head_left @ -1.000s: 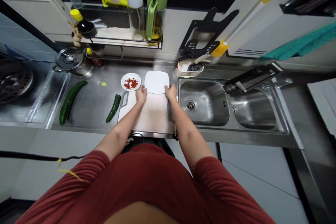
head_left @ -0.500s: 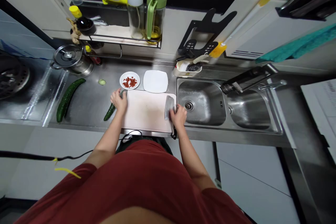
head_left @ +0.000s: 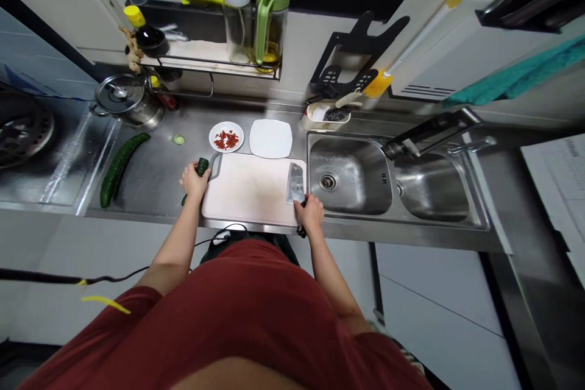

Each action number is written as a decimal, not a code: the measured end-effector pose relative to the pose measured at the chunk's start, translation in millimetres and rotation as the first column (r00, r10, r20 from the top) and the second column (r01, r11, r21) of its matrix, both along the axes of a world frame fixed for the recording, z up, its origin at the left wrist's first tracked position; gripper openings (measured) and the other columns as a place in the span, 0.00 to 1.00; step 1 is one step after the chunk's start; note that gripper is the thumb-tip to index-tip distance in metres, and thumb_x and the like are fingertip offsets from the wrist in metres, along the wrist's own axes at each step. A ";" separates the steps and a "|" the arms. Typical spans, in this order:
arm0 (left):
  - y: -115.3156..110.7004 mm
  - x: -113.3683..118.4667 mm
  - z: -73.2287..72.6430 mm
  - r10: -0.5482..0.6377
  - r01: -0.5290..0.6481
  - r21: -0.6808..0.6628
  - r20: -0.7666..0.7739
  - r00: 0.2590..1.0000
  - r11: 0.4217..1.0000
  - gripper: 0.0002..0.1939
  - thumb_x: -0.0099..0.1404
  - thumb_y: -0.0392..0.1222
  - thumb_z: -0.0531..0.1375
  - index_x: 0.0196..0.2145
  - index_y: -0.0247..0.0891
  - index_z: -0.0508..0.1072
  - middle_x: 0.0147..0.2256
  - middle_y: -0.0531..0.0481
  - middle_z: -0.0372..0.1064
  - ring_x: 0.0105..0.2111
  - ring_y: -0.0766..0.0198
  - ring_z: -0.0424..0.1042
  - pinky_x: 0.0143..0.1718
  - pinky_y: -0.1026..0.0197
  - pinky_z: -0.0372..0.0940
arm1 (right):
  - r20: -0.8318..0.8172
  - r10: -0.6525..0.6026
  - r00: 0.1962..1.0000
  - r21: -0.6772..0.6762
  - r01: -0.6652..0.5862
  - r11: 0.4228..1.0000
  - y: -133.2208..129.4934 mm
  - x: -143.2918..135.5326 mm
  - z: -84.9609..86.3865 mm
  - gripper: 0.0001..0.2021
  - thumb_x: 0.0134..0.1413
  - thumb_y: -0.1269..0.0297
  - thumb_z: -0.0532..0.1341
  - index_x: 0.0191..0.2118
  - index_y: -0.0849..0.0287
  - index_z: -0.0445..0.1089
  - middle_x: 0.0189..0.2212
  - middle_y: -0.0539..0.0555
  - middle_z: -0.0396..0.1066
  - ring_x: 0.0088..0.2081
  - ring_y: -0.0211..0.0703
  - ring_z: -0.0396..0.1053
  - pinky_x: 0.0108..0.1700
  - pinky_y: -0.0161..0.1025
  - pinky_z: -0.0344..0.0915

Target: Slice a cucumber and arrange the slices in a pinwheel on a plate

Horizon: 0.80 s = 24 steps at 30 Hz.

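Note:
A cut dark green cucumber (head_left: 202, 165) is in my left hand (head_left: 194, 180), its fingers closed around the middle and one end showing above them. That hand is just left of the white cutting board (head_left: 249, 189), near the board's grey handle loop. On the board's right side lies a kitchen knife (head_left: 295, 180), its broad blade flat on the surface. My right hand (head_left: 311, 214) is closed on the knife's black handle, which sticks out toward the front edge. A small cucumber end (head_left: 178, 139) rests on the steel counter, and a long whole cucumber (head_left: 119, 167) lies further left.
Behind the board stand a plate of chopped red bits (head_left: 238, 131) and a white square plate (head_left: 270, 138). A lidded pot (head_left: 123, 100) is at the back left. The double sink (head_left: 351, 177) with its faucet borders the board on the right.
My left hand has moved left from the board's handle corner and now grips the cut cucumber, raised at one end. My right hand has shifted slightly down along the knife to its handle.

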<state>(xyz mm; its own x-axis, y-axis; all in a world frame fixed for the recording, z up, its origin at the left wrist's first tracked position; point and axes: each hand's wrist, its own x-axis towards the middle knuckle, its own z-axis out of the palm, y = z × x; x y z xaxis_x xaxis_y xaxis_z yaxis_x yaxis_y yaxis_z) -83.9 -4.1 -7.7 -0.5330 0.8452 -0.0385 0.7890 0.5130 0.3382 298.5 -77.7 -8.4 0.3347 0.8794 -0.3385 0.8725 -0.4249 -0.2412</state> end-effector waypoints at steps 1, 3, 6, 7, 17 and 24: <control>-0.9 -1.4 -0.4 -0.005 0.005 -0.004 0.004 1.000 1.000 0.25 0.60 0.53 0.61 0.53 0.42 0.65 0.49 0.40 0.67 0.51 0.46 0.66 0.52 0.45 0.59 | -0.002 -0.006 1.000 0.005 0.006 1.000 0.1 -0.6 -0.7 0.21 0.58 0.54 0.59 0.54 0.59 0.65 0.48 0.61 0.67 0.50 0.54 0.62 0.48 0.43 0.57; -2.1 -5.0 -1.7 -0.015 0.016 -0.010 0.018 1.000 1.000 0.26 0.59 0.52 0.61 0.53 0.42 0.65 0.49 0.41 0.67 0.51 0.47 0.67 0.51 0.48 0.61 | -0.004 -0.014 1.000 0.023 0.014 1.000 -0.1 -1.8 -3.0 0.21 0.58 0.54 0.59 0.53 0.60 0.65 0.48 0.61 0.67 0.50 0.54 0.62 0.48 0.43 0.57; -2.5 -11.2 -4.9 -0.034 0.034 -0.006 0.052 0.998 0.999 0.25 0.60 0.51 0.61 0.53 0.43 0.66 0.49 0.41 0.68 0.49 0.49 0.68 0.49 0.50 0.63 | -0.003 -0.028 1.000 0.040 0.028 0.999 -0.7 -3.3 -6.9 0.21 0.57 0.55 0.59 0.53 0.61 0.65 0.48 0.60 0.68 0.50 0.55 0.62 0.48 0.43 0.57; -2.2 -13.2 -6.1 -0.038 0.039 -0.001 0.062 0.997 0.999 0.24 0.60 0.50 0.61 0.53 0.43 0.67 0.49 0.42 0.69 0.49 0.49 0.68 0.48 0.51 0.63 | -0.004 -0.036 0.999 0.042 0.036 0.998 -0.8 -3.7 -7.8 0.21 0.57 0.55 0.59 0.53 0.61 0.65 0.48 0.60 0.68 0.50 0.55 0.62 0.48 0.43 0.57; 3.1 -21.3 -0.5 -0.109 0.094 0.102 0.153 0.982 0.990 0.24 0.61 0.48 0.60 0.54 0.39 0.69 0.47 0.43 0.72 0.47 0.54 0.70 0.50 0.54 0.64 | -0.017 -0.045 0.999 0.036 0.045 0.998 -0.5 -5.3 -6.2 0.20 0.58 0.56 0.59 0.53 0.61 0.65 0.49 0.61 0.67 0.50 0.55 0.61 0.48 0.43 0.57; -2.5 21.6 23.1 -0.488 0.453 0.185 0.260 0.833 0.872 0.25 0.60 0.48 0.61 0.54 0.39 0.70 0.49 0.44 0.70 0.49 0.55 0.69 0.52 0.55 0.63 | -0.068 -0.066 0.995 0.049 0.069 0.996 2.1 -4.5 -8.7 0.20 0.55 0.56 0.59 0.50 0.62 0.65 0.47 0.61 0.68 0.49 0.54 0.62 0.49 0.43 0.57</control>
